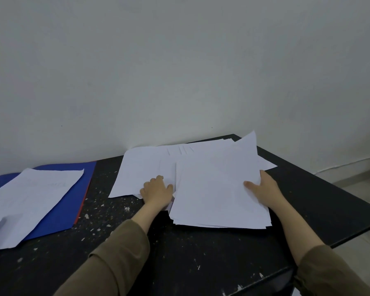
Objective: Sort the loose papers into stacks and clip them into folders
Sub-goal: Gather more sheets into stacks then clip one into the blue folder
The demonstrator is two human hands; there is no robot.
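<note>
1. While both hands work at the far right part of the black tabletop (201, 253), a thick stack of white papers (218, 193) lies there, its near edge fanned and uneven.
2. The right hand (263, 189) holds the stack's right edge, thumb on top of the sheets and fingers hidden beneath them.
3. The left hand (156, 190) rests at the stack's left edge with its fingers curled over loose sheets; whether it pinches them or only presses them down cannot be told.
4. More loose papers (149, 165) spread behind and left of the stack, reaching the tabletop's far edge at the wall (179, 71), with one sheet corner sticking up near the far right corner.
5. A blue folder (73, 201) lies flat at the left side of the tabletop, a thin red edge showing along its right side.
6. A white sheet (30, 201) lies on the blue folder, running off the left edge of view.
7. Both arms wear olive-brown sleeves (117, 255).
8. White flecks mark the tabletop between folder and stack.
</note>
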